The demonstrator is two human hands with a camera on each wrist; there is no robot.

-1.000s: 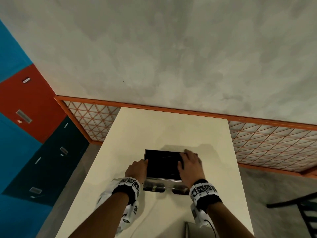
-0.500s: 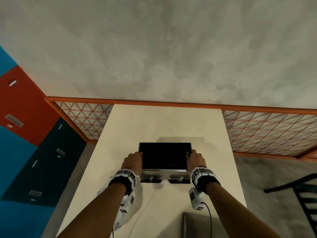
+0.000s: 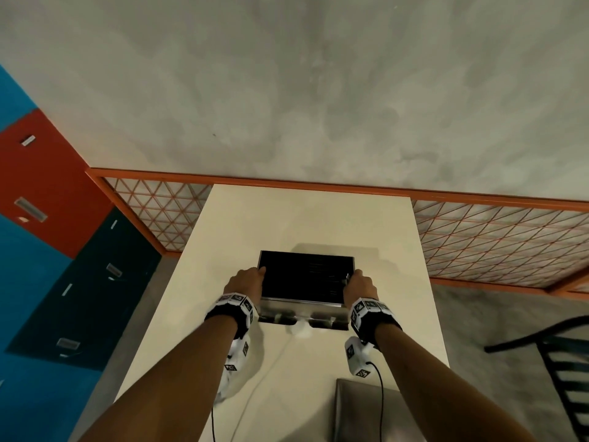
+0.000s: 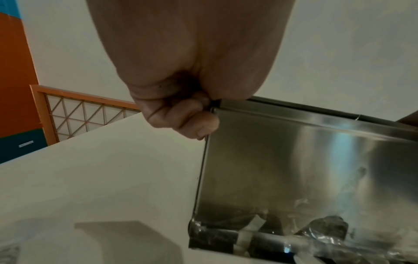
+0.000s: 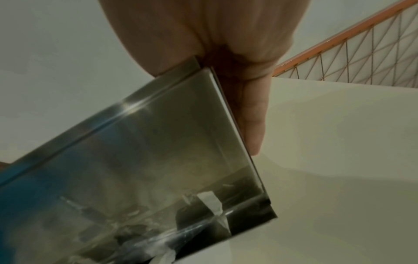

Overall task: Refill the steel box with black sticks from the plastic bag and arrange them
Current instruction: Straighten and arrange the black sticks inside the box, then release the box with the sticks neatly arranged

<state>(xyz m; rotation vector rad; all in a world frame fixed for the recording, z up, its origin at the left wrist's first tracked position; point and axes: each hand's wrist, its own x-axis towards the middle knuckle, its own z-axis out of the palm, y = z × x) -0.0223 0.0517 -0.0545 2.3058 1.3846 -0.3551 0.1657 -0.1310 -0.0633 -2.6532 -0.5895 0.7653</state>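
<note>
Steel box (image 3: 302,309) now gripped at both sides by hands.

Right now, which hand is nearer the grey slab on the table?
Right. Right hand grips the right rim of the steel box, beyond the grey slab; left hand grips the left rim, farther off.

A workplace or canteen-like room: coloured lockers (image 3: 57,237), orange lattice partition (image 3: 497,247), concrete floor.
</note>
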